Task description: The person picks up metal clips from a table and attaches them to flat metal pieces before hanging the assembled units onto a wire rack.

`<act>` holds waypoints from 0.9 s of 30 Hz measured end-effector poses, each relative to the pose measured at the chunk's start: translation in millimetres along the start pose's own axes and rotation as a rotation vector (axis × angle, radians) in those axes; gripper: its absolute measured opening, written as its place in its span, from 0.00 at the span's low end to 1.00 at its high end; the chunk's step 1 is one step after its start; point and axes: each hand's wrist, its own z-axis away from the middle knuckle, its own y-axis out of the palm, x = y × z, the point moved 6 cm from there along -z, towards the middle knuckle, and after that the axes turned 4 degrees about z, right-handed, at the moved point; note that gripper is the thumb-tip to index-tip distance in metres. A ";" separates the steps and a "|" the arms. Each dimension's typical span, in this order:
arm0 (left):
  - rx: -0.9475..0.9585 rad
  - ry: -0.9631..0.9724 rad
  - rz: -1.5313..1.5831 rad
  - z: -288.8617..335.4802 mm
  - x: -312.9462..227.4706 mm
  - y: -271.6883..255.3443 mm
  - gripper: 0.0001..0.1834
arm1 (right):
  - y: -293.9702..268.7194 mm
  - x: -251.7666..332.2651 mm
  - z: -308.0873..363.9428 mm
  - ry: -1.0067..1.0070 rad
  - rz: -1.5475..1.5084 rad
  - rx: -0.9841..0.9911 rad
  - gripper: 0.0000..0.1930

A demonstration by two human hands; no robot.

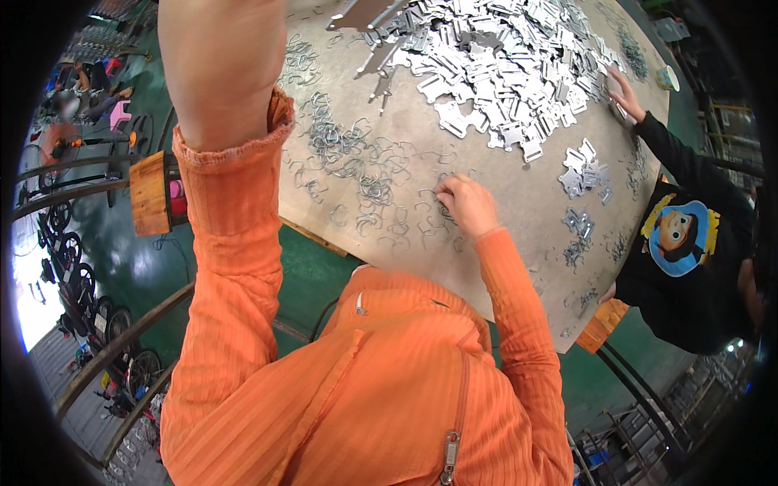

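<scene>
While bent over the near edge of the table (519,202), right hand (466,204) resting on the board, fingers curled and pressed together, fingertips down among the wire clips (365,190). Seemingly pinching one clip at the fingertips, though too small to tell for sure. Clips scattered loose across the near-left part of the table, thickest in a tangled band from the left edge toward the middle, thinning out just beside the right hand. Left forearm (219,73) raised high and close to the lens, orange sleeve (231,243) slipped back to the wrist; left hand itself cut off by the upper border, so no telling whether spread or closed. Just past it, at the far edge, a few flat metal plates (369,12) hanging or held, link to the left hand not visible. Heaped over the far-right half of the table, a large pile of stamped plates (502,65), pale grey, overlapping every way. Smaller cluster of the same plates (585,166) near the right edge, well apart from the clips, and a few more (577,220) nearer the near-right corner. At the right edge, another person in a black top (689,243), one hand (624,91) flat on the pile's rim. Beside the left edge, below table level, a wooden block (150,193). Green floor (154,267) underneath.
</scene>
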 end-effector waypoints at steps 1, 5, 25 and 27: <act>-0.005 -0.012 -0.004 0.1 -0.2 -0.8 0.07 | 5.3 3.9 -6.0 -0.001 -0.007 0.030 0.03; 0.068 -0.037 -0.017 4.2 -1.9 1.6 0.07 | 23.6 15.7 -7.8 -0.096 0.030 0.111 0.04; 0.085 -0.344 0.096 37.7 -16.1 67.0 0.06 | -309.0 167.4 31.5 -0.339 -1.063 -0.609 0.08; 0.080 -0.315 0.075 36.7 -19.7 72.0 0.06 | -307.0 164.0 28.3 -0.237 -1.066 -0.627 0.08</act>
